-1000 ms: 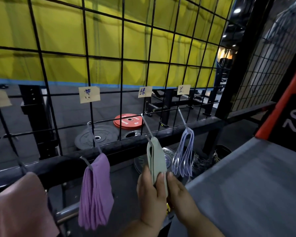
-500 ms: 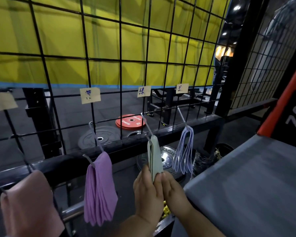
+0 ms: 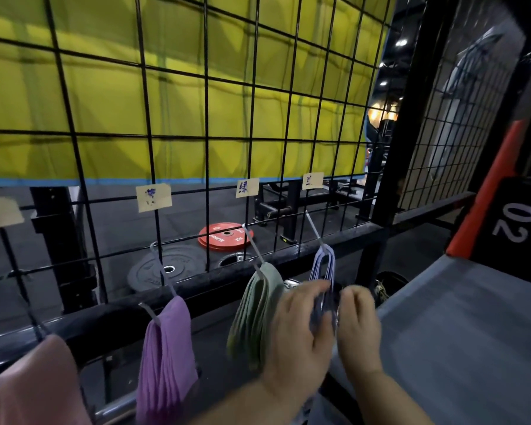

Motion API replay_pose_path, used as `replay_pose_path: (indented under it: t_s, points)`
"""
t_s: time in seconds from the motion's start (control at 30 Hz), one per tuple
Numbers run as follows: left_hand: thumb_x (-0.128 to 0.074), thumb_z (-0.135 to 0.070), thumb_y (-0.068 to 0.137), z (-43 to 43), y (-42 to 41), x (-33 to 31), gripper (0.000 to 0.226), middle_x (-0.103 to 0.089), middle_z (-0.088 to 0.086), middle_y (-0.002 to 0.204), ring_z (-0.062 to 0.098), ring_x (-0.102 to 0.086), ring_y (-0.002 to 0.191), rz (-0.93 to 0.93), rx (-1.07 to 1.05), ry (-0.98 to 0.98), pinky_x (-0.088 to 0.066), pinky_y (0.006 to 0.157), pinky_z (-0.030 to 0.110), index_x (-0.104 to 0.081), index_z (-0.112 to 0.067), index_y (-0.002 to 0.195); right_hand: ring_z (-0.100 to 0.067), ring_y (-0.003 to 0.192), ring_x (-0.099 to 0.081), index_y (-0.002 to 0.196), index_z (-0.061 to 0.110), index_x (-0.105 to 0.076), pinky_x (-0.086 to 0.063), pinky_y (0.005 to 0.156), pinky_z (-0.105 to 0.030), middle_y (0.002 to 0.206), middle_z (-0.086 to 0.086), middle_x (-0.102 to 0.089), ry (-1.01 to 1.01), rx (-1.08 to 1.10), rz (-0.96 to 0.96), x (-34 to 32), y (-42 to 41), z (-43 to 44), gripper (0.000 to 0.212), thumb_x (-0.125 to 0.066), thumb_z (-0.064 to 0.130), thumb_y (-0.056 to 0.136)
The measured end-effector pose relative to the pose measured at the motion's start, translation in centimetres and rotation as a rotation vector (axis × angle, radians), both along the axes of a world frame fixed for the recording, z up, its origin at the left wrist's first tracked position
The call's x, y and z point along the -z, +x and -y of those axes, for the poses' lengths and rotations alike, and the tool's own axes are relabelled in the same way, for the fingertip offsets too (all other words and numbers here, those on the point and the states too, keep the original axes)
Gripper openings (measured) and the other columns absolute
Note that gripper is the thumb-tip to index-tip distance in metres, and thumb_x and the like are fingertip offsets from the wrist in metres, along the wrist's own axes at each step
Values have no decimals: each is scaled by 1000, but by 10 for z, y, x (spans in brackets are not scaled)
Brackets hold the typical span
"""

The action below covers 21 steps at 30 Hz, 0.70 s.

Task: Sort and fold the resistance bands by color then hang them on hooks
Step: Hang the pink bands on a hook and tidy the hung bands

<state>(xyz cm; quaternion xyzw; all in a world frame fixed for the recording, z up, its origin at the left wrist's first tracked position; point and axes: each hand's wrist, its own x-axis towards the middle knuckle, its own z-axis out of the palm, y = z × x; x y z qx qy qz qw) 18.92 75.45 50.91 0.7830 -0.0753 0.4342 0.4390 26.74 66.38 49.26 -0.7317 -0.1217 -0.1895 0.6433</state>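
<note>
Both hands close in on the lower loops of the blue bands: left hand on their left side, right hand on their right, fingers of both curved inward. Motion blur hides the contact, so cannot tell whether either hand pinches the loops or only cups them. Blue bands hang from the last hook at the right end of the row, near the right edge of the wire grid panel, under a paper label. Their long axis is vertical; the top bend sits on the hook, above and slightly behind the hands, and the lower ends drop into the gap between the two palms. Both hands look about equally near. Next hook to the left carries the green bands, just beside the left hand but apart from it; then the purple bands, then the pink bands at the left end. All four colours hang in front of the black rail. Judgement: hanging is mostly done and this looks like tidying the blue bunch, gathering the splayed loops downward along their length. Risk: an upward nudge could lift loops off the hook. Grey platform lies right of the right hand.
</note>
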Motion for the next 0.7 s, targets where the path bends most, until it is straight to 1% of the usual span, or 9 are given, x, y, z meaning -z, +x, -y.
replay_pose_path:
  t_s: [0.1, 0.17, 0.27, 0.37, 0.4, 0.5, 0.53, 0.6, 0.7]
  points:
    - [-49, -20, 95, 5, 28, -23, 40, -49, -20, 126, -7, -45, 119, -163, 9, -156, -38, 103, 17, -48, -31, 133, -19, 71, -52, 86, 32, -49, -45, 64, -38, 81, -2, -56, 33, 10, -46, -21, 28, 2, 17, -40, 36, 99]
    - [-49, -14, 97, 7, 45, -38, 47, -46, -11, 137, -2, -42, 124, -289, 2, -258, -33, 105, 14, -41, -25, 142, -21, 79, -56, 96, 35, -50, -46, 70, -39, 90, -1, -60, 2, -26, -131, -35, 43, 2, 15, -37, 42, 99]
    - [-46, -15, 99, 10, 61, -54, 54, -38, -9, 147, 4, -36, 133, -371, 2, -339, -26, 102, 12, -29, -23, 149, -19, 88, -57, 113, 26, -46, -46, 75, -35, 98, -2, -59, -8, -143, -269, -54, 53, -3, 20, -36, 39, 101]
    - [-43, -16, 101, 15, 69, -63, 50, -43, -18, 132, -1, -42, 118, -378, 38, -408, -29, 86, -2, -31, -23, 148, -23, 97, -58, 109, 29, -41, -49, 81, -37, 104, -5, -58, -28, -244, -393, -63, 58, -6, 17, -35, 42, 100]
    - [-43, -17, 101, 16, 72, -65, 48, -46, -18, 129, -2, -43, 113, -380, 40, -433, -31, 82, -2, -34, -24, 147, -24, 100, -58, 109, 28, -40, -50, 86, -40, 106, -6, -58, -28, -268, -421, -64, 60, -7, 19, -35, 44, 100]
    - [-46, -21, 100, 17, 81, -63, 43, -54, -8, 134, 3, -50, 117, -389, 23, -501, -36, 93, 11, -43, -25, 142, -24, 100, -63, 117, 18, -47, -52, 87, -43, 106, -8, -64, -27, -298, -474, -63, 64, -10, 36, -33, 48, 101]
    - [-46, -20, 100, 17, 83, -62, 41, -56, -7, 133, 3, -51, 117, -386, 11, -516, -37, 93, 10, -46, -24, 141, -24, 99, -64, 119, 17, -51, -53, 84, -41, 106, -10, -67, -16, -314, -493, -63, 66, -11, 40, -33, 49, 101]
    - [-46, -18, 100, 16, 86, -61, 37, -60, -8, 127, 0, -53, 110, -357, -9, -557, -36, 83, 1, -52, -21, 136, -25, 100, -67, 121, 17, -57, -54, 84, -42, 109, -11, -69, 9, -329, -537, -62, 68, -12, 46, -33, 51, 101]
    - [-50, -19, 99, 16, 90, -63, 28, -64, -16, 107, -4, -56, 98, -334, -29, -591, -38, 76, 1, -61, -21, 125, -27, 101, -67, 115, 21, -66, -54, 90, -46, 108, -11, -71, 20, -328, -590, -63, 67, -11, 47, -39, 54, 97]
